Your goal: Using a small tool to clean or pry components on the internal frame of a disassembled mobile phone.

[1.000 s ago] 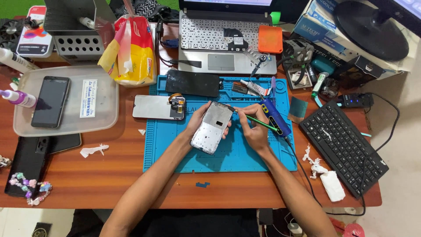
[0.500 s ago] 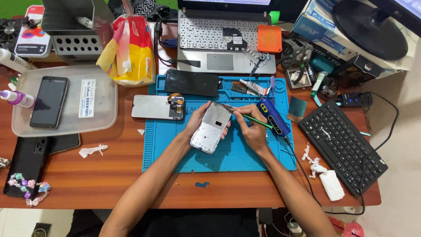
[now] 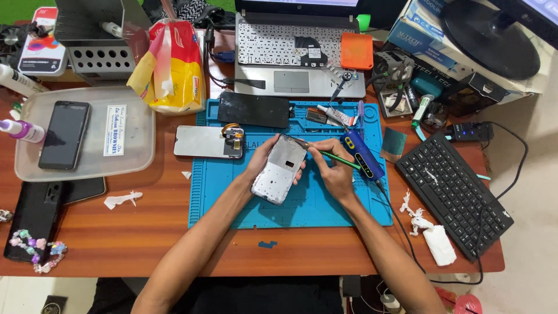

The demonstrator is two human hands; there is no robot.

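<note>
Silver metal shows between the person's hands: the left hand (image 3: 263, 161) wraps its fingers around the upper edges of a phone frame (image 3: 279, 170), tilting it off the blue mat (image 3: 244, 203) so that its top end faces the other hand. The right hand (image 3: 333, 168) has its fingers pinched narrow on a thin green tool (image 3: 336, 159), held like a pen, with the tip laid against the top corner of the frame. Holding the frame raised and slanted seems to give the tool a clear line into that corner, while the left hand steadies it against the push.

Just beside the right hand lies a blue pen-shaped tool (image 3: 362, 154) with a cord running off toward the bench edge, within easy reach. Behind the hands, on the mat's far strip, rest a dark phone screen (image 3: 253, 109) and a small glue tube (image 3: 336, 116). To the left, half on the mat, lies another phone panel (image 3: 200, 142) with a loose flex part on its end.

Farther out on the wooden bench (image 3: 145, 232) stand a clear plastic tray (image 3: 125, 154) holding a black phone (image 3: 64, 135), a yellow bag (image 3: 171, 67), a laptop (image 3: 290, 55), and a black keyboard (image 3: 453, 189) to the right, with crumpled white tissue (image 3: 439, 244) near it.
</note>
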